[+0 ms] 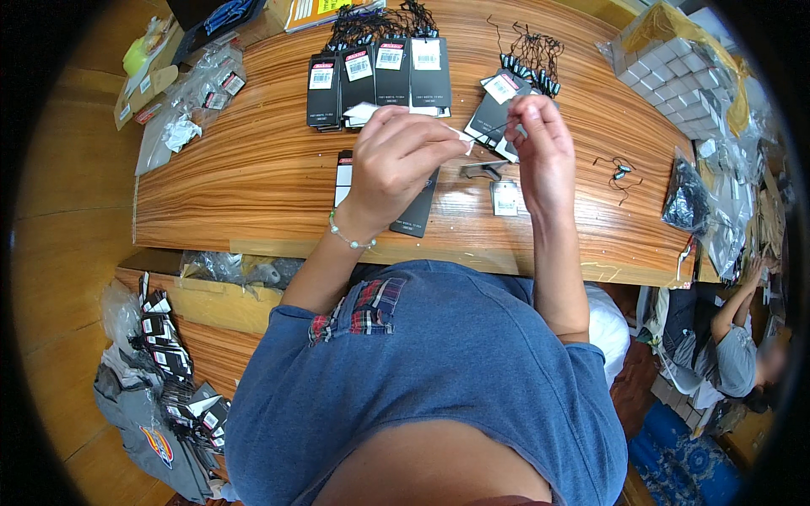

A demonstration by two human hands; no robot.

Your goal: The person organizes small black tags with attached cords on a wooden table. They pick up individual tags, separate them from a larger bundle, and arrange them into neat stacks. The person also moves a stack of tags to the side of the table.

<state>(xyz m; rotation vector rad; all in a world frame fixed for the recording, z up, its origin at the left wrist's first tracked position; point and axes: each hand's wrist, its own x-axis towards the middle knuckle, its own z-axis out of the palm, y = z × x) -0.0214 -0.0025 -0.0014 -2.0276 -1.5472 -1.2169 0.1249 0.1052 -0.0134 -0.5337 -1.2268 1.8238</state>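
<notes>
Over the striped wooden table, my left hand [401, 160] pinches a small white piece [465, 142], most of it hidden by the fingers; it looks like a tag. A thin black string [489, 132] runs from it to my right hand [542, 139], whose fingertips are closed on the string. Behind my hands lie black hang tags [391, 72] in stacks, with white stickers and black strings. Another stack of black tags [498, 105] sits just beyond my right hand. Below my hands are a loose black tag [413, 215] and a small white label [504, 199].
A bundle of black strings [622, 173] lies on the right. Plastic-wrapped white boxes [675, 76] stand at the far right, with a black plastic packet [685, 198] nearer. Clear bags [190, 105] lie at the left. A co-worker [730, 354] is at the right edge.
</notes>
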